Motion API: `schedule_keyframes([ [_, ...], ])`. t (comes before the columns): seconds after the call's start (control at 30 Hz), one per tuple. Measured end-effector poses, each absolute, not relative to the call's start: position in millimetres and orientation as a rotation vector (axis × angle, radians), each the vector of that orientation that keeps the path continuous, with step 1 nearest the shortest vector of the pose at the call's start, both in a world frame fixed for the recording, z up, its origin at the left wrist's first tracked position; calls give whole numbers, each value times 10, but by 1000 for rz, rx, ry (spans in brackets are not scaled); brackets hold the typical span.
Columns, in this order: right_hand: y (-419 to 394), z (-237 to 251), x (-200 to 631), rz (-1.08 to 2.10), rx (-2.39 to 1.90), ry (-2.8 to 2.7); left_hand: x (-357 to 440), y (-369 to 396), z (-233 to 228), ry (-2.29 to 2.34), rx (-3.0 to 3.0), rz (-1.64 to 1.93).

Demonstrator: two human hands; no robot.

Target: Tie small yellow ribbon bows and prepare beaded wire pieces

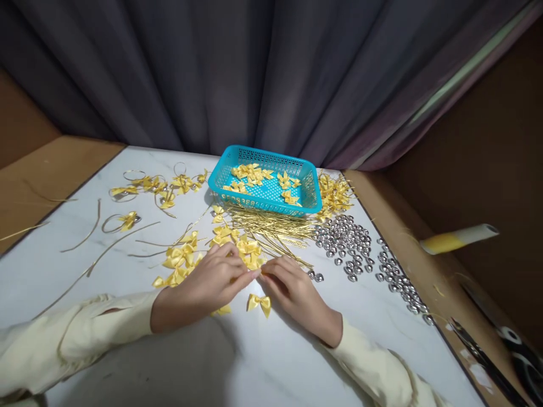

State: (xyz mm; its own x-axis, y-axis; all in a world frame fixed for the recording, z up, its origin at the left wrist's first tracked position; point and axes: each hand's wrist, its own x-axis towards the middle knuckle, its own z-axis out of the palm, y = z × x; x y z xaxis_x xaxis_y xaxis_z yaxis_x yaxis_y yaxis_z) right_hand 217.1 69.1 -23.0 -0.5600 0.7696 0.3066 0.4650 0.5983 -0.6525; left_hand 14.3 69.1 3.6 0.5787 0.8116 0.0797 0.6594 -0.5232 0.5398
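Note:
Over the middle of the white table my left hand (210,280) and my right hand (297,291) meet at the fingertips. Both are closed in a pinch; what lies between the fingers is too small to make out. Just below them a single yellow ribbon bow (258,304) lies on the tabletop. Loose yellow bows (180,257) are spread beside and beyond my left hand, partly hidden by it. Behind my hands lies a bundle of gold twist ties (271,223). Small silver bells (345,237) are heaped to the right of my right hand.
A turquoise basket (265,198) holding bows stands at the back. Gold loops with bows (127,220) and loose ties lie at the left. More bows (335,195) are piled right of the basket. Scissors (521,350) and a yellow-white tube (460,238) are at the right edge.

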Motion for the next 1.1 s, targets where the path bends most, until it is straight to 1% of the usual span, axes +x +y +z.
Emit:
schedule_keyframes([
  [0.1,658,-184,2150,764,-952,-2197,142,712,41,1144,2230,500],
  [0.3,629,-75,2165,919,-890,-2163,149,759,118,1259,1790,488],
  [0.4,634,-33,2205,903,-906,-2135,147,776,158,1208,1711,468],
  [0.53,653,-16,2244,783,-932,-2135,127,767,187,1236,1828,368],
  [0.7,653,-75,2240,1009,-878,-2103,106,744,204,1204,1989,248],
  [0.93,625,-71,2238,1097,-961,-2041,106,726,242,1020,2262,324],
  [1.1,621,-64,2233,1170,-999,-1994,88,736,223,881,2406,299],
])
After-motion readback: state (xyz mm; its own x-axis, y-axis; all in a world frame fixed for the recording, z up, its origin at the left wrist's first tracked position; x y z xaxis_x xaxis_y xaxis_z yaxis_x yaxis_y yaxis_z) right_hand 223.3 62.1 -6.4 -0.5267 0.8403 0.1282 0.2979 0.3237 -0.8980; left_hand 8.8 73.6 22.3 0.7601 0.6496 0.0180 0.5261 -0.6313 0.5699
